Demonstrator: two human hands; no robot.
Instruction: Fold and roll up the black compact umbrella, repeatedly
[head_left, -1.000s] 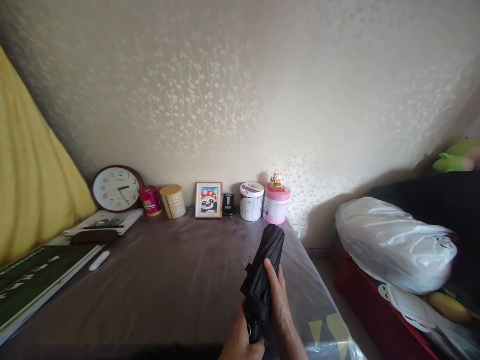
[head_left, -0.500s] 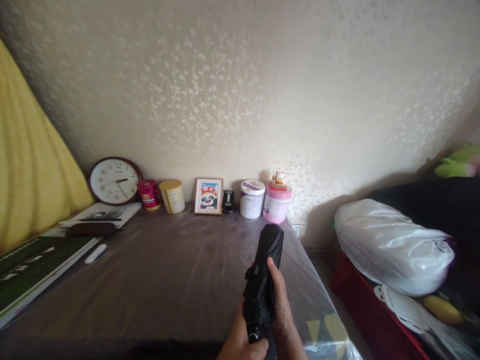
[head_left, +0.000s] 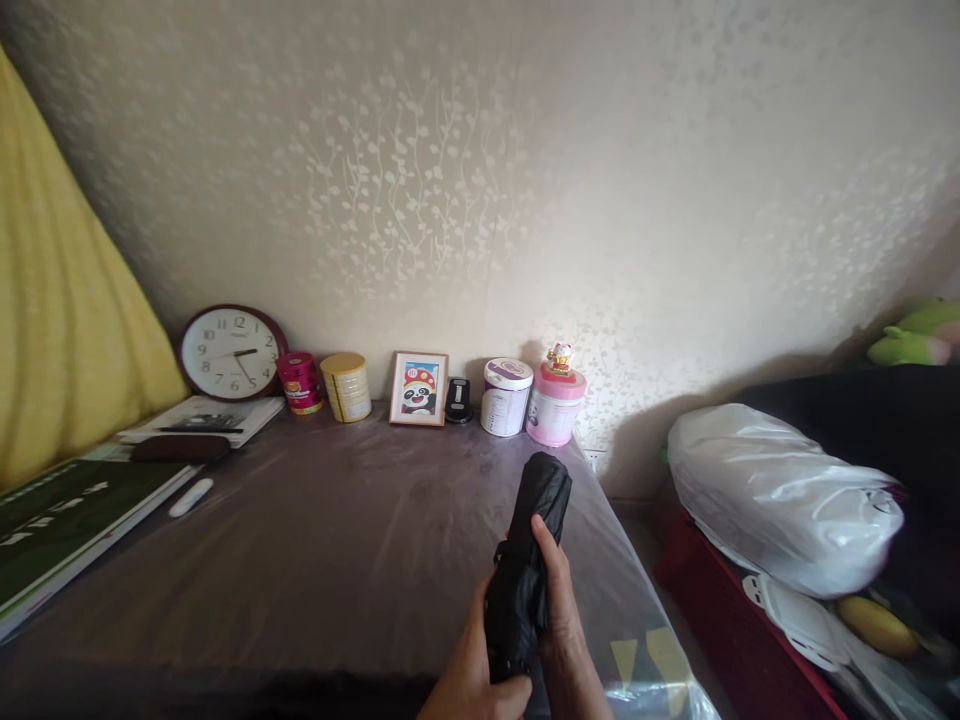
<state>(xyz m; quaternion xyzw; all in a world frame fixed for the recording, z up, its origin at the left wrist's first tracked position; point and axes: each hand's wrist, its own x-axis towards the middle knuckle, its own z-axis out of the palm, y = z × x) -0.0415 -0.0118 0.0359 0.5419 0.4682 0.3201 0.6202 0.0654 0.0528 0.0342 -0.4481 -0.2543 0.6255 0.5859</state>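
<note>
A folded black umbrella is held up at a slant over the front right part of the table. My left hand is closed around its lower end, with the thumb lying across the bottom. Higher up, my right hand grips the umbrella's right side, its thumb pointing up along the black cloth. A small strap tab sticks out on the left side of the umbrella. Most of the fingers of both hands are hidden behind it.
Along the wall stand a clock, a magenta can, a yellow can, a framed panda picture, a white tub and a pink tub. A green book lies left. A white bag sits right.
My left hand and the umbrella's lower end have shifted slightly left. The round button end seen earlier at the handle is now covered or turned away. The view has moved a little.
</note>
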